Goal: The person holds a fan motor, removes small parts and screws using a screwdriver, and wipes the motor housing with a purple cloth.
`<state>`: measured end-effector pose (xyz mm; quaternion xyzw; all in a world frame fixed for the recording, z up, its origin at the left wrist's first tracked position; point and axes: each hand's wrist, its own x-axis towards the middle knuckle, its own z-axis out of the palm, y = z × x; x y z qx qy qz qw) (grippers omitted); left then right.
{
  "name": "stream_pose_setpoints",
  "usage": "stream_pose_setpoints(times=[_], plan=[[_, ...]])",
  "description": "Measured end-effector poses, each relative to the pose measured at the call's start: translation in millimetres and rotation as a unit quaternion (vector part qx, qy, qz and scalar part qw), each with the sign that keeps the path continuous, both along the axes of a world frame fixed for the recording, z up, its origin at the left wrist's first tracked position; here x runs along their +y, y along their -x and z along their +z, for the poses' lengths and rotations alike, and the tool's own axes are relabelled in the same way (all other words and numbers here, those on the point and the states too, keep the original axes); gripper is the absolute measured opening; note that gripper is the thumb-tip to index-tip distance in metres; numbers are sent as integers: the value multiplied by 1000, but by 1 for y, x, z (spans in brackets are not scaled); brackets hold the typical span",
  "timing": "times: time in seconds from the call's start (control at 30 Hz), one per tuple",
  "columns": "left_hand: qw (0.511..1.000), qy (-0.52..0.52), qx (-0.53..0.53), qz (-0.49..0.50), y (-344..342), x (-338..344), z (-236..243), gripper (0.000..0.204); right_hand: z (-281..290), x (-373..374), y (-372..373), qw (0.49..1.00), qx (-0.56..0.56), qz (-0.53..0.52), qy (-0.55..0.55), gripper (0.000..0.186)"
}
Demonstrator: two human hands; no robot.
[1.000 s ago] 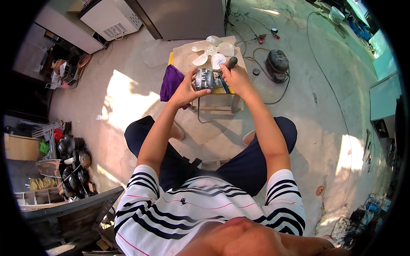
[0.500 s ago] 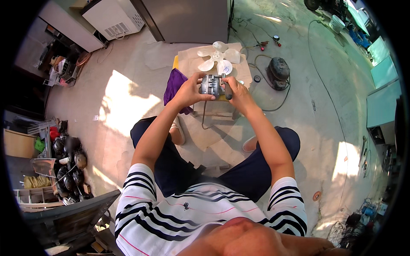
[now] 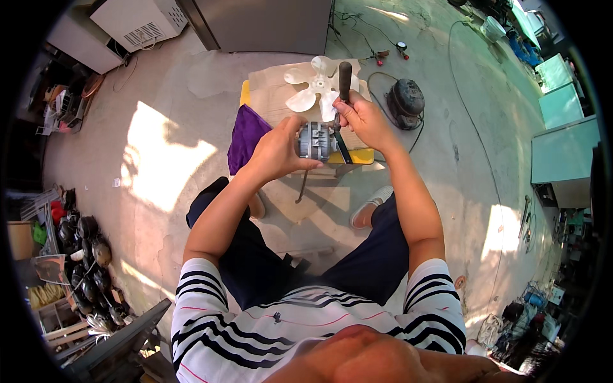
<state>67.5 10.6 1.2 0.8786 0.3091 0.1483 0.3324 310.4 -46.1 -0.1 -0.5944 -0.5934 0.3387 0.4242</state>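
Note:
My left hand is closed around a small silver-grey electric motor, thumb below and fingers above. A thin dark lead hangs below it. At the motor's right end, my right hand grips pliers with dark handles, one pointing up and the other slanting down. Whether the jaws touch the motor's shaft I cannot tell. Just beyond my hands, a white fan blade lies on a cardboard sheet. A purple cloth drapes over the left edge beside my left hand.
The cardboard covers a low yellow-edged table. A black rounded compressor stands on the floor to its right, with hoses and gauges behind. A grey appliance stands at the far side. Dark compressors pile up at left.
The pliers have been turned, so a handle now points up past my right hand instead of down. My left hand still holds the motor. The whole view has shifted a little.

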Motion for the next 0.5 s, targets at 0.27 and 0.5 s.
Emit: stream_pose_setpoints(times=[0.27, 0.5], plan=[[999, 32, 32, -5, -2, 3, 9, 85, -24, 41, -11, 947, 239, 4, 215, 34], [999, 29, 0, -12, -2, 3, 5, 87, -32, 25, -18, 970, 189, -31, 148, 34]])
